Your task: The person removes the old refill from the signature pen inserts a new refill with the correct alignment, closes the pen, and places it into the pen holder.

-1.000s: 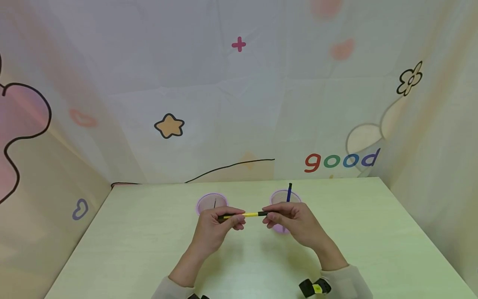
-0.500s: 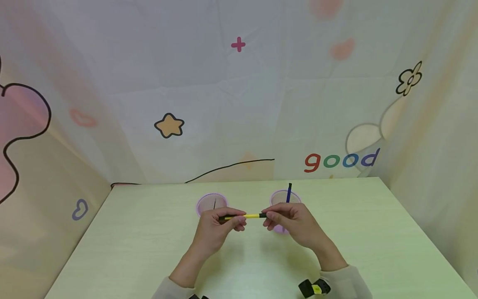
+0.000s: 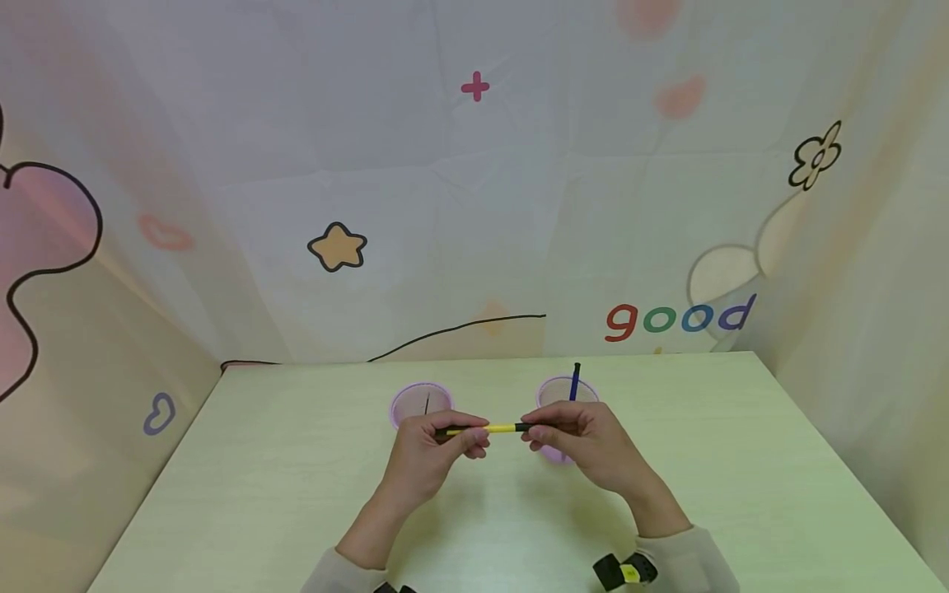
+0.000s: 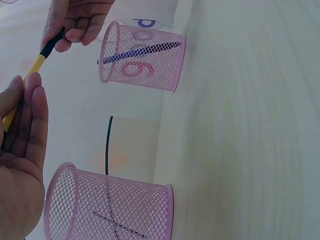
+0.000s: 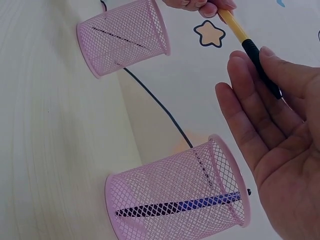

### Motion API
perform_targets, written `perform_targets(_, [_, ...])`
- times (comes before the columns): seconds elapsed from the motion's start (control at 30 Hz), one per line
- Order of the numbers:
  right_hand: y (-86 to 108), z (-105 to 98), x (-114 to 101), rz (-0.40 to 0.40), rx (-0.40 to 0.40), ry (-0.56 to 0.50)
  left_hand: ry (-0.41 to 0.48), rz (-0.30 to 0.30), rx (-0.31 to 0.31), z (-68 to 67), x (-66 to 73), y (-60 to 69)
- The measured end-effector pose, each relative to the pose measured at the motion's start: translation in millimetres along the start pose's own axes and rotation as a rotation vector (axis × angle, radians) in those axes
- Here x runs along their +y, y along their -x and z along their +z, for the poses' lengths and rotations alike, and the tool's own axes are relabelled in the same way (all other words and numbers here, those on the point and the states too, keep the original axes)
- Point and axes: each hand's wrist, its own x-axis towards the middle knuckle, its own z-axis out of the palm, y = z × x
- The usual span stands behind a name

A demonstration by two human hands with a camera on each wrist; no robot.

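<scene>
In the head view a yellow pen [image 3: 502,428] with black ends is held level above the table, between both hands. My left hand [image 3: 421,465] pinches its left end between thumb and fingers. At the other end, the thumb and fingers of my right hand [image 3: 596,453] pinch the black grip section [image 5: 260,67], its point showing past them in the right wrist view. Behind the left hand stands a pink mesh pen cup [image 4: 172,210] holding a thin dark stick [image 5: 120,37]. A second pink mesh cup [image 5: 111,205], behind the right hand, holds a blue pen [image 3: 574,384].
Both cups stand toward the back of the pale wooden table [image 3: 259,494]. A printed curtain [image 3: 415,198] hangs behind the table's back edge and along the sides. Black wrist devices [image 3: 624,570] are worn near the sleeves.
Both hands stay almost in place, keeping their pinch on the yellow pen. The pen has shifted very slightly to the right. The cups have not moved.
</scene>
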Motion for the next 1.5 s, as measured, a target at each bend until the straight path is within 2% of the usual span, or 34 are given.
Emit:
perform_targets(0.47, [-1.9, 1.5, -0.6, 0.049, -0.026, -0.002, 0.025, 0.002, -0.008, 0.5, 2.3, -0.1])
perform_targets(0.77, [-1.6, 1.4, -0.6, 0.037, -0.039, -0.002, 0.012, 0.005, -0.016, 0.6, 1.2, 0.0])
perform_targets(1.27, [-1.3, 1.6, -2.9, 0.02, -0.016, -0.014, -0.001, -0.014, -0.009, -0.1, -0.8, -1.4])
perform_targets(1.5, [-1.9, 2.7, -1.5, 0.049, -0.019, -0.006, 0.011, -0.018, -0.003, 0.5, 0.9, -0.5])
